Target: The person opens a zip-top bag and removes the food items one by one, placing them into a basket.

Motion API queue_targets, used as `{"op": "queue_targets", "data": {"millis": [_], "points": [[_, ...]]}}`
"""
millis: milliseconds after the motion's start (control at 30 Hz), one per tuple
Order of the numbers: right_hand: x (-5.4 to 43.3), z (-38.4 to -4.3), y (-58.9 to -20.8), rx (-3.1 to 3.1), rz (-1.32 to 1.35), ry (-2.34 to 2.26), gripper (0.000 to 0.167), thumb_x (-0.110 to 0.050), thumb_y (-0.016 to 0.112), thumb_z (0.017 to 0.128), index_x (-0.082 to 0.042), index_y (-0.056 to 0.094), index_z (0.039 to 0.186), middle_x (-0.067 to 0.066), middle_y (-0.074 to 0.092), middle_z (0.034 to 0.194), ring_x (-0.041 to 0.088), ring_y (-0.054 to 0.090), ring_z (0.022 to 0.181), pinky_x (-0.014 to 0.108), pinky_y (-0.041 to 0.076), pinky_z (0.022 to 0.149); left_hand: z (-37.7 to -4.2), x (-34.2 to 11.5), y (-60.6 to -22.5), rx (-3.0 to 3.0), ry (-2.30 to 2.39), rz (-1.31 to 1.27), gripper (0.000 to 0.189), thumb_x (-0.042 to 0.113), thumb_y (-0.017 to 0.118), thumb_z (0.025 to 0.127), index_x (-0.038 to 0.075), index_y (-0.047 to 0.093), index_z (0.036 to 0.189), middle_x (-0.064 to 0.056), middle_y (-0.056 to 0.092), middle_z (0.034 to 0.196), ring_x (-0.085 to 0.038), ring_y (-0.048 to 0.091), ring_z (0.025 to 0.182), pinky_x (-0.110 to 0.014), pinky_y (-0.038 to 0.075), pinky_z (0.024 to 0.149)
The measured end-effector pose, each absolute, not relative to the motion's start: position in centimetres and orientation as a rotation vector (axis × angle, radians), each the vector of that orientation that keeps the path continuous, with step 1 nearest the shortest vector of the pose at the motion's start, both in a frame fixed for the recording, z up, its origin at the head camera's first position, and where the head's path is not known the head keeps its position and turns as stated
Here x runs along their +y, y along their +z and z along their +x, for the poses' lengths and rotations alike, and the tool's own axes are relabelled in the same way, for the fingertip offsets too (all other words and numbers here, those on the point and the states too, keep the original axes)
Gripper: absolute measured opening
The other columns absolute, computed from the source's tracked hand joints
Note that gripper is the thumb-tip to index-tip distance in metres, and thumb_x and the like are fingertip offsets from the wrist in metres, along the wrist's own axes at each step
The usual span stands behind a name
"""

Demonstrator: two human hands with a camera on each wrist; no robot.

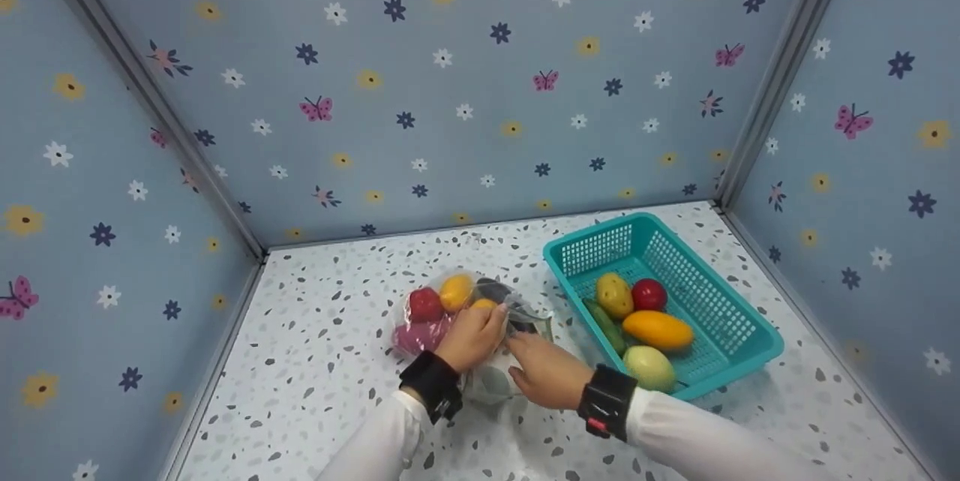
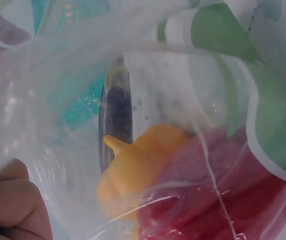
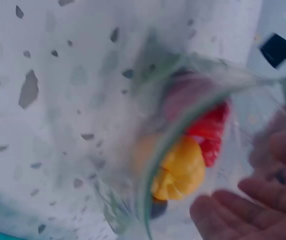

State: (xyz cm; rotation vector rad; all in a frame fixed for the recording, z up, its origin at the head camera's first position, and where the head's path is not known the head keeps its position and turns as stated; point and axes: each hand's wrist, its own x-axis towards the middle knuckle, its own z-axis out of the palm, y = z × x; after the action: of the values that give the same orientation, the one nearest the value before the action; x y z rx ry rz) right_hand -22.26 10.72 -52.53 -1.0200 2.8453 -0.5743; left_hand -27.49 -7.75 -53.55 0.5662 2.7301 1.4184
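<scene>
A clear plastic bag [image 1: 489, 380] with a green-edged mouth lies on the table, holding several toy fruits and vegetables. Through the plastic show a red pepper [image 1: 425, 305], a yellow-orange fruit [image 1: 457, 293], a yellow pumpkin-like piece [image 3: 182, 167], a dark eggplant [image 2: 116, 117] and a purplish-pink piece [image 1: 420, 336]. With curled fingers my left hand [image 1: 474, 338] grips the bag near its mouth. My right hand [image 1: 551, 370] is beside the mouth, its fingers extended and slightly bent. Contact between its fingertips and the plastic cannot be made out.
To the right stands a teal basket [image 1: 739, 305]. In it lie a potato-like piece [image 1: 614, 296], a red ball-shaped fruit [image 1: 649, 294], an orange mango-like fruit [image 1: 658, 330], a green cucumber [image 1: 604, 325] and a pale round fruit [image 1: 649, 368]. Patterned panels [image 1: 480, 76] enclose the speckled table [image 1: 315, 361].
</scene>
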Motion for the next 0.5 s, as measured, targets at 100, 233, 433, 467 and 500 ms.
{"op": "queue_targets", "data": {"millis": [100,233,433,467,500], "points": [[9.8,-22.6,-54.2,2.976,-1.041,-0.483,0.048,-0.008,0.067,0.103,0.012,0.053,0.145,0.027,0.062,0.142,0.040,0.062,0.132,0.050,0.053,0.114,-27.3,-7.7,-53.6,2.712,1.437,0.559,0.043,0.020,0.046,0.117,0.017,0.050,0.074,0.007,0.048,0.067,-0.009,0.046,0.060,-0.026,0.043,0.061],[8.8,-23.3,-55.9,3.160,-1.021,-0.312,0.049,-0.006,0.068,0.100,0.014,0.052,0.143,0.027,0.064,0.133,0.040,0.065,0.122,0.047,0.055,0.109,-27.1,-7.7,-53.7,2.737,1.416,0.563,0.045,0.023,0.047,0.117,0.017,0.048,0.072,0.008,0.048,0.066,-0.009,0.045,0.059,-0.026,0.042,0.061],[7.9,-24.4,-57.8,3.281,-0.951,-0.239,0.045,-0.007,0.071,0.099,0.014,0.056,0.135,0.024,0.071,0.113,0.038,0.071,0.102,0.047,0.060,0.094,-26.6,-7.7,-53.7,2.820,1.330,0.575,0.048,0.026,0.049,0.116,0.020,0.046,0.068,0.008,0.045,0.067,-0.008,0.043,0.060,-0.027,0.041,0.062],[7.8,-24.7,-58.1,3.276,-0.930,-0.269,0.042,-0.007,0.071,0.099,0.013,0.057,0.133,0.023,0.071,0.109,0.037,0.071,0.098,0.047,0.060,0.090,-26.6,-7.7,-53.7,2.825,1.322,0.577,0.049,0.026,0.049,0.116,0.020,0.045,0.068,0.007,0.044,0.067,-0.008,0.042,0.060,-0.027,0.040,0.062],[7.7,-25.0,-58.4,3.266,-0.915,-0.310,0.036,-0.006,0.071,0.099,0.011,0.060,0.129,0.021,0.072,0.103,0.037,0.072,0.094,0.048,0.061,0.086,-26.5,-7.7,-53.8,2.832,1.316,0.589,0.049,0.026,0.050,0.116,0.020,0.044,0.067,0.007,0.044,0.068,-0.008,0.042,0.060,-0.027,0.040,0.062]]}}
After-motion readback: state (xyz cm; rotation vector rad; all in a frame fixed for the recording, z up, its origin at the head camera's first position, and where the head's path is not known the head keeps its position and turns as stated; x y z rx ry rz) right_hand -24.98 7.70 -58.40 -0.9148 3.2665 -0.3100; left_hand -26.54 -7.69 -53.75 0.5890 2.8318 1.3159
